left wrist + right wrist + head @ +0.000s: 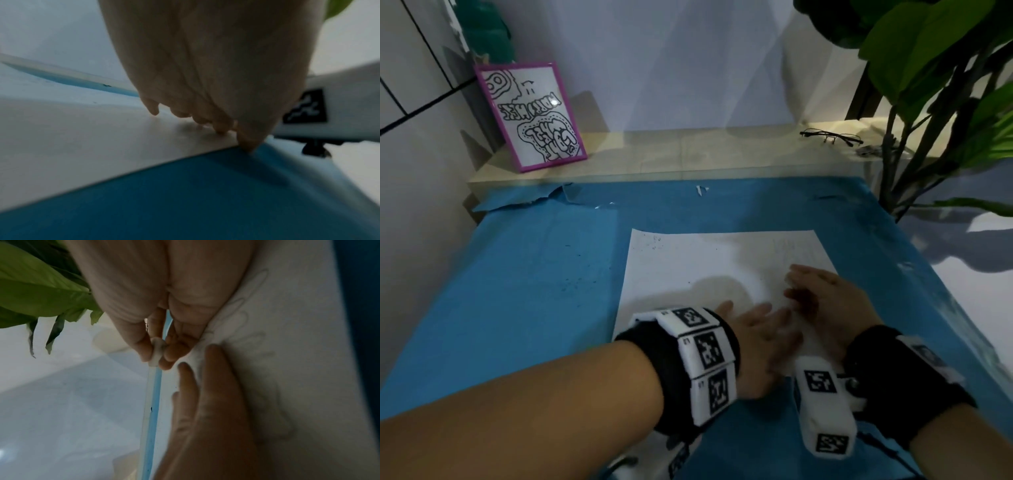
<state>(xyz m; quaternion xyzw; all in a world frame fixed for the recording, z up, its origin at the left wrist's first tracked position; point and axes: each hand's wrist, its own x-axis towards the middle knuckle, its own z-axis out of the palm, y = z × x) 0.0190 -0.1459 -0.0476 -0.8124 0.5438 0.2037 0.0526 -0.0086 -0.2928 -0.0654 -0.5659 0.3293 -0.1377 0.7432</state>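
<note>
A white sheet of paper lies flat on the blue table cover. My left hand rests on the sheet's near edge, fingers straight and pressing it down; the left wrist view shows its fingertips on the paper. My right hand sits on the right part of the sheet, just beyond the left. In the right wrist view its thumb and fingers pinch a small white eraser close to the paper, beside faint pencil marks. The left hand's fingers lie next to it.
A purple-framed drawing leans on the pale ledge at the back left. Black glasses lie at the back right of the ledge. A leafy plant overhangs the right side. The blue cover's far left edge is torn.
</note>
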